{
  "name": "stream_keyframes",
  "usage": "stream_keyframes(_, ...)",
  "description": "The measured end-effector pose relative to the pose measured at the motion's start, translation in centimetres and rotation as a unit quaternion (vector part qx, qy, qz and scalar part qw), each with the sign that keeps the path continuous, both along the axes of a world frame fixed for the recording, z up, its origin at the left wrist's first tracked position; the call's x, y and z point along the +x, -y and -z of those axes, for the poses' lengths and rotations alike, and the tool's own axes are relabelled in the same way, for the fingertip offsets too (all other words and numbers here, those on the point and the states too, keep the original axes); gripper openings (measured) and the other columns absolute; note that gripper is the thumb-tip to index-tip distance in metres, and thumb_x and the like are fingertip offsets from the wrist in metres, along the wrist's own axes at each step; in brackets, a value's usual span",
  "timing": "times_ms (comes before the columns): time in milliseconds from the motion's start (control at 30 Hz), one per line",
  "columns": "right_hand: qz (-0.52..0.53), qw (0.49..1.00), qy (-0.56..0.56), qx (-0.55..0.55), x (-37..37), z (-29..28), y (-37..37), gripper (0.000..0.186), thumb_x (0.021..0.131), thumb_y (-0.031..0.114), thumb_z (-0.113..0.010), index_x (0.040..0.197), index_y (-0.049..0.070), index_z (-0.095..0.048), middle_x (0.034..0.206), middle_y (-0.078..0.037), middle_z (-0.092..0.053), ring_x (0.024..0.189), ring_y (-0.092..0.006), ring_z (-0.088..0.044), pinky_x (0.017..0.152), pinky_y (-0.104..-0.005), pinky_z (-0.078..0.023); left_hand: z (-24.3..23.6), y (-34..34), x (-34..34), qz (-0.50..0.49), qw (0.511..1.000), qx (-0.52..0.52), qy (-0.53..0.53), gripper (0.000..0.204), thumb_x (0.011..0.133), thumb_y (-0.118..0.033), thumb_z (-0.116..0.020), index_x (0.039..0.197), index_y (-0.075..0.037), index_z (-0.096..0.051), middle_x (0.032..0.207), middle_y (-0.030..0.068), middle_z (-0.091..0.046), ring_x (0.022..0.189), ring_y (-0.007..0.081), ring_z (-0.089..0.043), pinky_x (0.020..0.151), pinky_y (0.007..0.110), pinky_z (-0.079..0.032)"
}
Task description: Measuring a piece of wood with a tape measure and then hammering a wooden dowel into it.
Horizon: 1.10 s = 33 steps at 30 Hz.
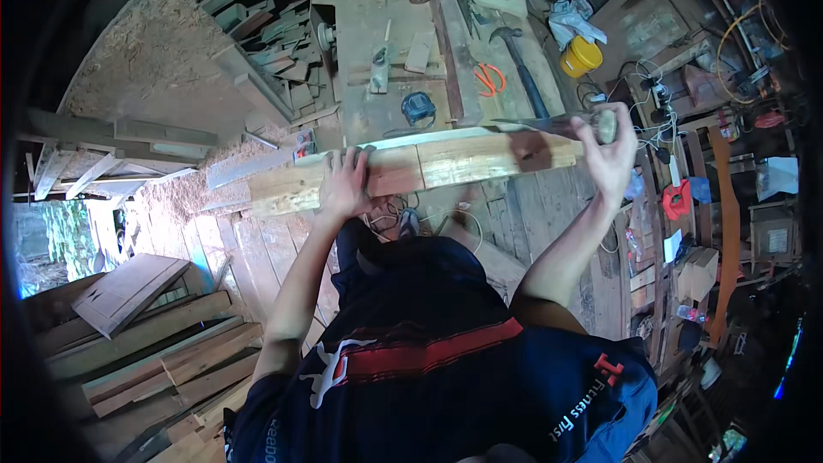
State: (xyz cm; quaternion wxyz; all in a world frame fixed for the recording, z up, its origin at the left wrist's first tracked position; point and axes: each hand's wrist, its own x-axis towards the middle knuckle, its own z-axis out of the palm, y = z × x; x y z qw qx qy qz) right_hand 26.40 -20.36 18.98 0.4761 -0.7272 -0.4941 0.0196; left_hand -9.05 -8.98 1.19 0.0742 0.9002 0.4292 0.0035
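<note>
A long pale wooden board [480, 159] stretches across in front of me, along the near side of the workbench. A dark line crosses its face near the middle. My left hand [345, 182] grips the board left of that line, fingers over its upper edge. At the board's right end, my right hand [612, 153] is closed around the pale, rounded handle of a bladed tool [553, 126]. Its dark, tapering blade points left along the board's upper edge; its exact kind is unclear. Just beyond the blade lies a claw hammer [521, 69].
On the workbench [364, 13] are orange-handled scissors [490, 80], a dark tape measure [418, 107], a small plane-like tool [379, 70] and a long wooden strip [446, 43]. A yellow container [581, 57] and cables sit at right. Stacked planks [163, 369] lie lower left.
</note>
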Motion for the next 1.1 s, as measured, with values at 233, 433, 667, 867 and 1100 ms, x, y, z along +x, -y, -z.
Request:
stream_keyframes(233, -0.12, 0.986, -0.101, 0.053, -2.7, -2.5, 1.7, 0.036, 0.071, 0.014, -0.074, 0.099, 0.001, -0.054, 0.08, -0.002, -0.053, 0.075, -0.01, -0.053, 0.067, -0.0251, -0.044, -2.0, 0.0, 0.5, 0.005, 0.999, -0.036, 0.004, 0.098, 0.055, -0.059, -0.075, 0.133, -0.01, -0.04, 0.119, 0.0133, -0.046, 0.114, 0.0338, -0.042, 0.1, 0.049, -0.03)
stream_keyframes(433, -0.288, 0.953, 0.083, 0.029, -5.7, -2.1, -2.0, 0.044, 0.067, 0.022, -0.075, 0.1, 0.002, -0.054, 0.082, -0.009, -0.058, 0.075, -0.0191, -0.059, 0.068, -0.0315, -0.046, -1.5, 0.2, 0.6, 0.01, 0.999, 0.014, 0.03, 0.099, 0.049, -0.051, -0.081, 0.129, -0.008, -0.04, 0.111, 0.0122, -0.047, 0.107, 0.0335, -0.043, 0.098, 0.048, -0.03)
stream_keyframes(667, -0.374, 0.925, 0.034, -0.063, -8.1, -1.6, -3.3, 0.04, 0.065, 0.01, -0.071, 0.1, 0.002, -0.053, 0.084, -0.012, -0.058, 0.077, -0.028, -0.06, 0.07, -0.0338, -0.047, -1.0, 0.3, 0.5, 0.001, 1.0, 0.017, 0.024, 0.101, 0.049, -0.05, -0.083, 0.13, -0.008, -0.039, 0.116, 0.0136, -0.046, 0.109, 0.035, -0.044, 0.099, 0.051, -0.03)
stream_keyframes(867, -0.416, 0.906, 0.048, -0.06, -8.4, -1.2, -3.2, 0.041, 0.065, 0.007, -0.071, 0.099, 0.003, -0.049, 0.082, -0.013, -0.057, 0.076, -0.029, -0.06, 0.065, -0.0362, -0.047, -1.1, 0.0, 0.6, -0.004, 1.0, -0.011, 0.002, 0.104, 0.05, -0.058, -0.081, 0.132, -0.01, -0.04, 0.121, 0.0139, -0.046, 0.114, 0.0357, -0.042, 0.101, 0.053, -0.029)
stream_keyframes(1100, -0.435, 0.896, 0.063, -0.07, -9.2, -0.5, -3.2, 0.043, 0.065, 0.009, -0.072, 0.101, 0.004, -0.049, 0.089, -0.014, -0.055, 0.083, -0.033, -0.058, 0.069, -0.039, -0.047, -0.9, 0.3, 0.5, 0.002, 0.999, 0.022, 0.024, 0.102, 0.048, -0.051, -0.083, 0.13, -0.007, -0.04, 0.115, 0.013, -0.046, 0.111, 0.0352, -0.044, 0.099, 0.052, -0.03)
